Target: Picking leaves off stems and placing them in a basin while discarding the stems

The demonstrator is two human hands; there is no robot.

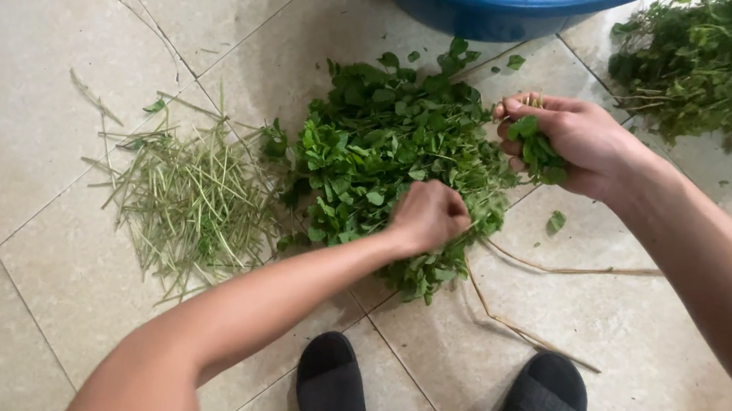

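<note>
Right hand (575, 142) grips leaves (539, 152), seemingly.

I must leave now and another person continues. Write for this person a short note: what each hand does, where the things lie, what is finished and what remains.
Left hand: closed in a fist over the pile of picked green leaves on the tiled floor.
Right hand: grips a small bunch of leaves at the pile's right edge.
Done: bare stems heaped to the left of the pile; some greens already in the blue basin at the top.
Left: unpicked leafy branches lie at top right.
</note>
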